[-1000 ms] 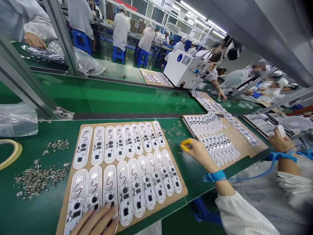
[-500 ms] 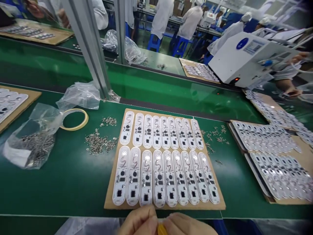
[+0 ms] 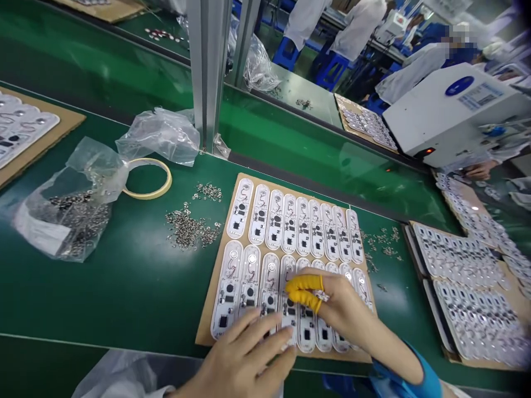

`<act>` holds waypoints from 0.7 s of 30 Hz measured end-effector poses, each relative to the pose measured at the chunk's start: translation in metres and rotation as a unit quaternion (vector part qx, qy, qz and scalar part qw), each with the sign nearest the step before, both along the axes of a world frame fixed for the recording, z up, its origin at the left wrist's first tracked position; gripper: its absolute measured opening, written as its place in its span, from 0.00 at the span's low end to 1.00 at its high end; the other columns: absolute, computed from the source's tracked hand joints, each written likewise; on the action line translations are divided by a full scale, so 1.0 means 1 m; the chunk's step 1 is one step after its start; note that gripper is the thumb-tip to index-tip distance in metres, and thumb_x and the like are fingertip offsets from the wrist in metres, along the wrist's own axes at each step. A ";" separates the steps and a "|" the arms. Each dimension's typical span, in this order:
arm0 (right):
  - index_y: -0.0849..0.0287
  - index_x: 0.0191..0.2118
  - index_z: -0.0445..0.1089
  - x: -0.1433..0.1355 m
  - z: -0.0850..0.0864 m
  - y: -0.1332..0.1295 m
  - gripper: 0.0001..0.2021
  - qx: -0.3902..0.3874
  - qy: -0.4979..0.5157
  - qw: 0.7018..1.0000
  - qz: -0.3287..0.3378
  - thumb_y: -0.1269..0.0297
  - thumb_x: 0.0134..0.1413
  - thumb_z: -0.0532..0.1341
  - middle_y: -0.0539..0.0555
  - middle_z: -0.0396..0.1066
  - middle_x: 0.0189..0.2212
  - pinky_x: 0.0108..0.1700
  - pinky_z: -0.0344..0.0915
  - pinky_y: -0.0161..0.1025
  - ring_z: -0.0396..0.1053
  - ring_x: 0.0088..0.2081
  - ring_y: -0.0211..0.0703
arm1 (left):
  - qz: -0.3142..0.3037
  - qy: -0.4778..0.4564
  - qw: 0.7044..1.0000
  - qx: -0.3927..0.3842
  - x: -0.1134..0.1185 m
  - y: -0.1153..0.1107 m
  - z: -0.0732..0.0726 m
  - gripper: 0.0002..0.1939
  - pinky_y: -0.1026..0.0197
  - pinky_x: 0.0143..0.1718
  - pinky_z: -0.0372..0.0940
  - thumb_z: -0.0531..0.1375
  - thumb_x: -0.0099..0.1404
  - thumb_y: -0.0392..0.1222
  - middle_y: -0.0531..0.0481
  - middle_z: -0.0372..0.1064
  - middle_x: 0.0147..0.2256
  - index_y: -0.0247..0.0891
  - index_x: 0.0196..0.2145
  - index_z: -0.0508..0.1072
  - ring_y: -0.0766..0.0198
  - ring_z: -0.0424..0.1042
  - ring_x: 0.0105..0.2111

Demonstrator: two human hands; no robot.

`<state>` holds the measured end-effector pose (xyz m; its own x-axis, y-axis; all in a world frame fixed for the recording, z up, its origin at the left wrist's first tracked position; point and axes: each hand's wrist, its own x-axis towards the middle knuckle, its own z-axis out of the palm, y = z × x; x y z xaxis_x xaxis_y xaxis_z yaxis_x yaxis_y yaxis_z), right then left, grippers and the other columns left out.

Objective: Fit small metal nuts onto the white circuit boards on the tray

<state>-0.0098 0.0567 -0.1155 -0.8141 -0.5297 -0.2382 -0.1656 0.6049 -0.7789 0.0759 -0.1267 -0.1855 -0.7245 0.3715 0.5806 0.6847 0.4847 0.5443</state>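
Observation:
A cardboard sheet carries two rows of white oval-ended circuit pieces. My left hand is spread over the lower edge of the front row, fingers apart. Over the middle of that row is my right hand, with yellow covers on the thumb and a finger. Those covered tips are bent together at the fourth piece from the left; whatever they hold, if anything, is too small to make out.
Left of the sheet lie small metal parts, a tape roll and a bag of metal parts. More loaded boards are on the right. A metal post and white machine stand behind; people work beyond.
Both hands have moved up from the sheet's front edge onto the front row. My left hand has spread out, and the yellow-covered right fingertips now show. The camera view has shifted and tilted.

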 end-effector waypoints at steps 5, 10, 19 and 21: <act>0.60 0.32 0.74 -0.014 -0.008 0.013 0.10 0.060 -0.028 0.997 0.046 0.70 0.57 0.55 0.55 0.72 0.33 0.34 0.70 0.35 0.71 0.34 0.39 | -0.005 0.037 0.992 -0.120 -0.011 0.005 -0.008 0.15 0.59 0.56 0.59 0.56 0.63 0.49 0.62 0.66 0.51 0.45 0.46 0.71 0.66 0.62 0.54; 0.60 0.33 0.74 -0.015 -0.009 0.012 0.11 0.070 -0.038 0.994 0.068 0.75 0.55 0.55 0.55 0.73 0.34 0.35 0.69 0.35 0.71 0.35 0.39 | -0.002 0.039 0.991 -0.128 -0.008 0.007 -0.014 0.13 0.60 0.57 0.58 0.58 0.62 0.43 0.63 0.65 0.52 0.45 0.45 0.72 0.67 0.62 0.54; 0.63 0.25 0.70 -0.012 -0.010 0.003 0.19 0.126 0.005 0.990 0.067 0.88 0.33 0.47 0.53 0.70 0.29 0.28 0.63 0.31 0.69 0.31 0.37 | -0.007 0.029 0.992 -0.122 -0.008 0.008 -0.018 0.12 0.60 0.58 0.58 0.56 0.63 0.42 0.66 0.64 0.53 0.47 0.45 0.71 0.67 0.61 0.56; 0.63 0.24 0.69 -0.011 -0.011 0.002 0.18 0.131 0.026 0.988 0.075 0.87 0.32 0.46 0.53 0.69 0.28 0.28 0.63 0.31 0.68 0.31 0.37 | -0.008 0.014 0.993 -0.114 -0.008 0.009 -0.017 0.12 0.60 0.58 0.59 0.54 0.64 0.42 0.69 0.64 0.53 0.49 0.45 0.71 0.68 0.60 0.57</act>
<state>-0.0205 0.0590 -0.1264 -0.7460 -0.5705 -0.3435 -0.3038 0.7506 -0.5868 0.0683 -0.1174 -0.2028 -0.7018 0.5074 0.5000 0.7071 0.5814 0.4025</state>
